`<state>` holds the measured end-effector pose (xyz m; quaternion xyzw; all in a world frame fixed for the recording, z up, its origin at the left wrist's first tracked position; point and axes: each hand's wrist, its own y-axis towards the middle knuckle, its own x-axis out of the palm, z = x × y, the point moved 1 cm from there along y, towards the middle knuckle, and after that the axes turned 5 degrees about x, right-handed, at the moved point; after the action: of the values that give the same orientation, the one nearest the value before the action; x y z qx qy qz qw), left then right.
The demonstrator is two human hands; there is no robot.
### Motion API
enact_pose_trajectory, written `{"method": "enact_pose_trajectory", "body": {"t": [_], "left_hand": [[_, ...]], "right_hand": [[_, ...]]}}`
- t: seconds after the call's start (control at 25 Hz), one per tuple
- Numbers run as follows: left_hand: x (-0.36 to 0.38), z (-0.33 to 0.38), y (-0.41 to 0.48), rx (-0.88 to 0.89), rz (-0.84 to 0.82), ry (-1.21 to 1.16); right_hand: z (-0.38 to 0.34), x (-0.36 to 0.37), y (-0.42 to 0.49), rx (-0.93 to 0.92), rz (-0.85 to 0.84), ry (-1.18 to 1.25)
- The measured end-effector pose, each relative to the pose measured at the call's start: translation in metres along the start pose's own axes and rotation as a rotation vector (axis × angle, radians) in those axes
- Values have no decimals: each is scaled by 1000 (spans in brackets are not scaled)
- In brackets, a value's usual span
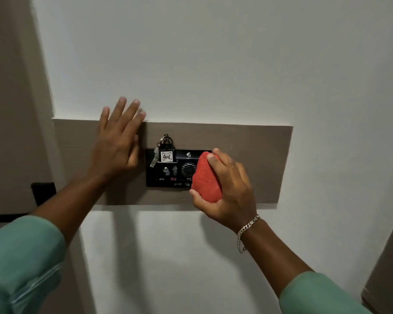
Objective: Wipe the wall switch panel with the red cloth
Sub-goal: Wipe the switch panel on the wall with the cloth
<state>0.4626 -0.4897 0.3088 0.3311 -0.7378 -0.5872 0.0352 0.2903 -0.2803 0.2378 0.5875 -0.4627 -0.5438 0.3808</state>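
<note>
A black wall switch panel (pixel 168 175) with toggles and a round grille is set in a brown wooden board (pixel 254 150) on the white wall. My right hand (pixel 229 191) grips a bunched red cloth (pixel 207 177) and presses it against the panel's right side, hiding that part. My left hand (pixel 118 146) lies flat on the board just left of the panel, fingers spread, holding nothing. A key tag marked 406 (pixel 166 156) with a key hangs in the panel's top left slot.
A dark plate (pixel 43 192) sits on the beige wall section at the left. A brown door or cabinet edge (pixel 388 268) shows at the lower right. White wall surrounds the board above and below.
</note>
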Motion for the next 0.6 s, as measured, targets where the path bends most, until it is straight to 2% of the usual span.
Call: {"method": "enact_pose_trajectory", "body": {"t": [0.08, 0.2, 0.44, 0.6], "left_hand": [[13, -21, -12, 32, -75, 161], [26, -32, -19, 77, -30, 289], [32, -37, -21, 112, 69, 287], [32, -37, -18, 127, 72, 282]], "right_hand": [[1, 14, 6, -21, 38, -19], [2, 34, 10, -67, 95, -73], [-5, 70, 8, -22, 168, -306], [10, 70, -7, -124, 142, -345]]}}
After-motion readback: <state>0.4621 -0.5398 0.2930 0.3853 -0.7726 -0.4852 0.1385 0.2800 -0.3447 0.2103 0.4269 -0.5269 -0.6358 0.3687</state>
